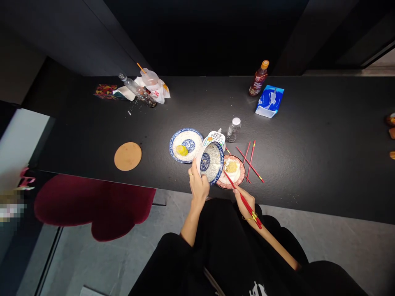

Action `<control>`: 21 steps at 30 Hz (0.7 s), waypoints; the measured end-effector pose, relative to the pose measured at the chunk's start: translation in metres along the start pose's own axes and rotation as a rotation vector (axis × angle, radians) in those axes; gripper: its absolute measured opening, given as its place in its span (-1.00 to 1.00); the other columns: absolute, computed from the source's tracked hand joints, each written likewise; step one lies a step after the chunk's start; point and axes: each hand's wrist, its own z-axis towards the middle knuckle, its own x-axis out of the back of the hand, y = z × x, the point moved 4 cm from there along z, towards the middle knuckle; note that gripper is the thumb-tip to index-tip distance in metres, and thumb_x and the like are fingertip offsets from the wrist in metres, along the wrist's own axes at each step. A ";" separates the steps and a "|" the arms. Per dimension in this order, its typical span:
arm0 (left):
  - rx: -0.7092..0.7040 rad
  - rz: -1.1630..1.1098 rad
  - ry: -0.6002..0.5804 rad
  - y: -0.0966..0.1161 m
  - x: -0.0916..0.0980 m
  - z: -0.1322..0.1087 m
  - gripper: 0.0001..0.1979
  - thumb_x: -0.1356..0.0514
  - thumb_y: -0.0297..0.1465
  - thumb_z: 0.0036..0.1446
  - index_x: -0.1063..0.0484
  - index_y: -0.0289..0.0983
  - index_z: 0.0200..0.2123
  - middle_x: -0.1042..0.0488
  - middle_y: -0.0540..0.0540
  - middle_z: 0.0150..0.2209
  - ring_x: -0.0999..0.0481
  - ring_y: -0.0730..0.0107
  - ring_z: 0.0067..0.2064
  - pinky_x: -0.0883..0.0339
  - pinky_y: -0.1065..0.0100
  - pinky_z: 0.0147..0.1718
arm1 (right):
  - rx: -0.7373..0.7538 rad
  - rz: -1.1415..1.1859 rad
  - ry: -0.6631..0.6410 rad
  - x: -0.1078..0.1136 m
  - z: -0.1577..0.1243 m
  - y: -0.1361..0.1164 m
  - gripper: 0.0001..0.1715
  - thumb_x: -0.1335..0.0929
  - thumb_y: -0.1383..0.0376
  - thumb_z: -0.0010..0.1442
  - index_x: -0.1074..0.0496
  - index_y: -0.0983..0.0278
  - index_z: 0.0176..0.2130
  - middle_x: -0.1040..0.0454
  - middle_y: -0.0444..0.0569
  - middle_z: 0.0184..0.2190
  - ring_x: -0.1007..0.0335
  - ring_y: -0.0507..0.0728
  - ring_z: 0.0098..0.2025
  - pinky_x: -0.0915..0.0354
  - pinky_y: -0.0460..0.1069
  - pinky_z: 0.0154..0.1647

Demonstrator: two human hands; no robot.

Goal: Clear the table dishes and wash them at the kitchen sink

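My left hand [199, 184] grips a blue-and-white bowl [212, 162] by its rim and tilts it, so its patterned inside faces right. The bowl overlaps the edge of a red-rimmed plate [224, 181]. On that plate lies a yellowish piece of food [232, 166] amid white stuff. Red chopsticks [247, 204] with gold bands are held in my right hand [245, 201], their tips at the plate beside the bowl. Left of the bowl, a blue-and-white plate [172, 148] carries a yellow-green lump [182, 150]. What the bowl contains is hard to make out.
Loose red chopsticks [250, 164] lie crossed right of the plates. Behind stand a white-capped jar [233, 130] and a printed white pouch [212, 139]. Farther back are a sauce bottle [258, 80], a blue packet [270, 100] and a clear bottle [138, 90]. A round cork mat [128, 156] lies left.
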 end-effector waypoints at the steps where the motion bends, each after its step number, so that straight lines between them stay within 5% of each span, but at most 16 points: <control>1: 0.001 0.000 0.002 0.000 0.000 0.000 -0.27 0.05 -0.56 0.03 0.04 -0.34 0.32 -0.15 -0.29 0.25 -0.15 0.14 0.28 -0.05 0.15 0.22 | -0.020 -0.003 0.031 0.002 -0.002 0.001 -0.63 -0.32 0.16 0.19 -0.54 0.24 -0.06 -0.54 0.03 -0.08 -0.49 0.24 -0.04 -0.36 0.18 0.08; 7: -0.026 -0.005 0.011 -0.002 0.000 -0.001 -0.28 0.05 -0.54 0.03 0.02 -0.36 0.31 -0.16 -0.30 0.24 -0.18 0.11 0.26 -0.08 0.13 0.21 | -0.011 0.121 -0.174 -0.014 -0.004 -0.011 -0.64 -0.34 0.15 0.18 -0.55 0.22 -0.09 -0.57 0.01 -0.14 -0.52 0.21 -0.10 -0.39 0.14 0.05; 12: 0.002 0.017 -0.033 -0.004 -0.001 -0.003 -0.27 0.05 -0.54 0.02 0.03 -0.33 0.32 -0.20 -0.30 0.21 -0.21 0.07 0.24 -0.11 0.09 0.18 | -0.116 -0.003 0.078 -0.005 0.013 0.001 -0.56 -0.31 0.10 0.19 -0.53 0.29 -0.05 -0.56 0.06 -0.12 -0.52 0.25 -0.10 -0.40 0.15 0.00; 18: 0.050 0.066 -0.109 0.002 -0.001 -0.005 -0.30 0.05 -0.52 0.07 0.03 -0.31 0.32 -0.21 -0.32 0.21 -0.25 0.05 0.22 -0.14 0.09 0.16 | 0.092 -0.056 -0.092 -0.012 0.017 0.000 -0.65 -0.30 0.18 0.21 -0.54 0.18 -0.07 -0.56 -0.06 -0.11 -0.53 0.18 -0.12 -0.41 0.09 0.02; 21: 0.080 0.105 -0.132 0.006 0.002 -0.007 -0.30 0.05 -0.52 0.08 0.05 -0.29 0.33 -0.22 -0.31 0.21 -0.29 0.06 0.19 -0.17 0.12 0.14 | 0.124 -0.130 0.017 -0.011 0.010 -0.004 -0.63 -0.27 0.23 0.24 -0.51 0.25 -0.02 -0.54 0.00 -0.08 -0.53 0.17 -0.12 -0.42 0.06 0.01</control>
